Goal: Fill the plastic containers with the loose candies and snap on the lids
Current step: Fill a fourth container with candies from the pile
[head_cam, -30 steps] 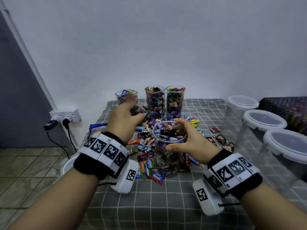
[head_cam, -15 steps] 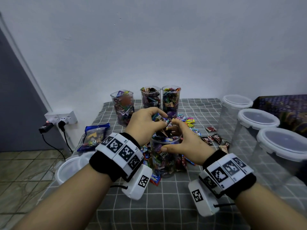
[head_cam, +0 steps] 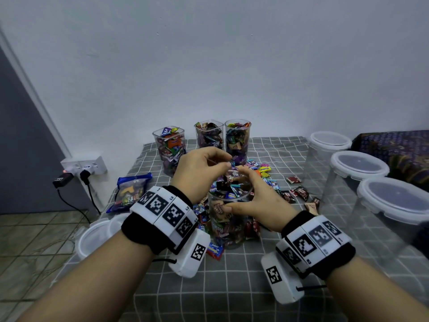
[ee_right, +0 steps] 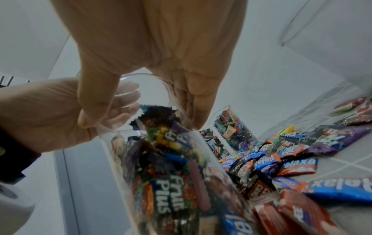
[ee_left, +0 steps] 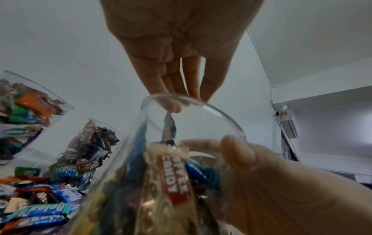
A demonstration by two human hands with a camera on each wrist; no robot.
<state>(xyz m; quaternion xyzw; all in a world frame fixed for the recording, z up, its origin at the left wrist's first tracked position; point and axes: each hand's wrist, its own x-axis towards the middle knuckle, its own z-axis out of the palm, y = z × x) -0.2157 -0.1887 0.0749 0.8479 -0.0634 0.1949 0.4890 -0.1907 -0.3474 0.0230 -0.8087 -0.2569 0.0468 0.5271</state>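
A clear plastic container [head_cam: 228, 231] stands on the grey checked cloth, nearly full of wrapped candies. My right hand [head_cam: 241, 191] grips it near the rim, thumb on the near wall and fingers round the far side. My left hand [head_cam: 226, 162] hovers over its mouth with bunched fingertips pointing down. In the left wrist view the left hand [ee_left: 177, 101] pinches a dark candy wrapper [ee_left: 169, 127] hanging just inside the rim of the container [ee_left: 161, 182]. Loose candies [head_cam: 271, 182] lie behind and around the container [ee_right: 171, 174].
Three filled, lidless containers [head_cam: 170, 147] [head_cam: 210, 135] [head_cam: 238, 138] stand at the back. Three lidded empty tubs [head_cam: 357, 168] line the right side. A loose lid [head_cam: 97, 233] and a blue candy bag [head_cam: 130, 191] lie at the table's left edge, near a wall socket [head_cam: 83, 166].
My left hand came back from the candy pile to the container's mouth and lowered its fingertips to the rim. The right hand kept its grip on the container.
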